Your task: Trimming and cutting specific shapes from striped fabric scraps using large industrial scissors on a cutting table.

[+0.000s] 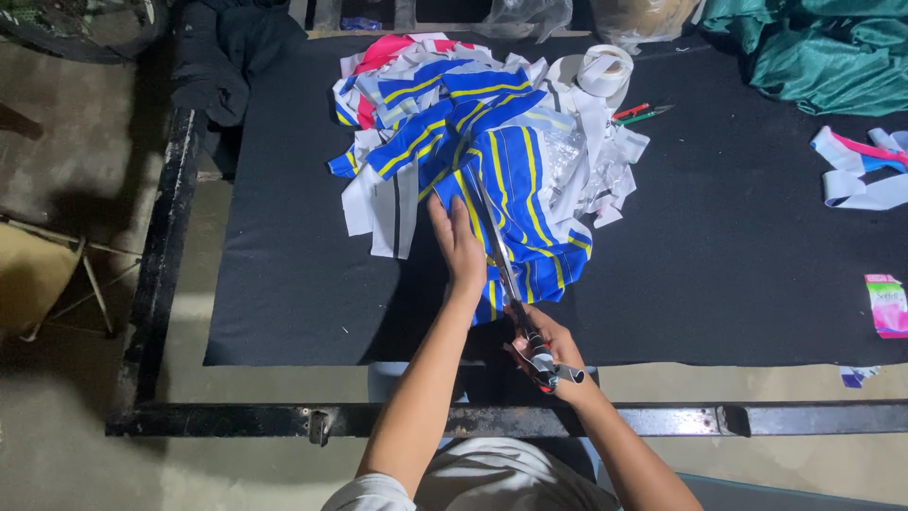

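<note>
My right hand (547, 343) grips the handles of long scissors (499, 254), whose blades run up across a blue fabric piece with yellow stripes (530, 203). Just left of the blades, my left hand (461, 248) lies flat on that fabric and presses it down. The blue piece lies on top of a heap of blue, white, yellow and pink fabric scraps (445, 104) on a black cloth-covered table (293, 274).
A roll of white tape (605, 71) and small red and green snips (641, 114) lie behind the heap. Teal cloth (823, 52) is bunched at the far right, with white and pink strips (865, 166) below it. A black metal frame (473, 418) edges the table.
</note>
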